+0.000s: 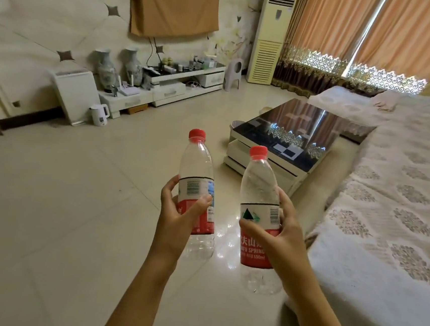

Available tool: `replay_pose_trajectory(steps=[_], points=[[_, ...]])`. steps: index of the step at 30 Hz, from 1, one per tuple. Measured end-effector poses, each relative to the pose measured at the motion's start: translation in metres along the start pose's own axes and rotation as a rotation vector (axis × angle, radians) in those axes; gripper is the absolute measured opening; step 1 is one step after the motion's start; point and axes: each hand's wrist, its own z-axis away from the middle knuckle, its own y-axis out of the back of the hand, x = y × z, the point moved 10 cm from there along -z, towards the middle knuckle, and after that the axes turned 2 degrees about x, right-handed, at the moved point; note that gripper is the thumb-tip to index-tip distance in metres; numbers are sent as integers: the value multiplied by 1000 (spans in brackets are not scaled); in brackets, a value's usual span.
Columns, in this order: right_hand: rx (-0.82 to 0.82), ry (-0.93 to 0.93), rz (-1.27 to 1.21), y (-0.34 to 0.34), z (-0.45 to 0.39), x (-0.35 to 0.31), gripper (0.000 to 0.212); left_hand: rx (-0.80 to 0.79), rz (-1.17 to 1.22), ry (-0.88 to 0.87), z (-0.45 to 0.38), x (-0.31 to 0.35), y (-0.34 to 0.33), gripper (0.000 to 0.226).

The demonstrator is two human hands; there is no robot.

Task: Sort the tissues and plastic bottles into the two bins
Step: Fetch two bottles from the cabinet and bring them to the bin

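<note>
I hold two clear, empty plastic bottles with red caps and red-and-white labels, both upright over the tiled floor. My left hand (pixel 177 211) grips the left bottle (pixel 198 166) around its label. My right hand (pixel 280 232) grips the right bottle (pixel 258 185) the same way, a little lower and nearer to me. A light-coloured bin (pixel 236 124) peeks out behind the far left corner of the coffee table. Part of a second round container (pixel 265 110) shows behind the table. No tissues are in view.
A dark glass-topped coffee table (pixel 303 129) stands ahead on the right. A sofa with a white lace cover (pixel 388 206) runs along the right side. A low TV cabinet (pixel 179 80), vases, a white kettle (pixel 99 115) and a standing air conditioner (pixel 269 36) line the far wall.
</note>
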Motion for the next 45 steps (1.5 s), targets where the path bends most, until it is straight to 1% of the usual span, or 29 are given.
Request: replay_pose_trajectory(steps=[4,10,15,20,26,32,35,38,42,45], points=[[-64,35,41,-43,-82,-12,91,19,13,-18,-81,16,13,61],[-71,42,2,-95,-179,-19,89,55,23,-36,-184,38,40,62],[-130,37,20,-150,-266,-2,89,96,5,-37,-269,41,63,61],[-165,32,4,-194,-372,20,94,131,2,-31,-375,35,66,65],[-194,-33,-28,-247,-497,42,82,173,-19,24,-501,32,74,66],[-206,-57,-36,-308,-601,49,85,211,-29,11,-607,44,107,62],[-199,-76,-38,-343,-648,57,88,212,-34,21,-663,44,128,61],[-175,-92,-42,-381,-691,61,95,190,-49,34,-724,46,149,65],[-123,-87,-24,-427,-751,59,85,144,-58,40,-807,58,174,67],[-80,-98,-7,-454,-794,56,84,94,-85,55,-864,66,188,67]])
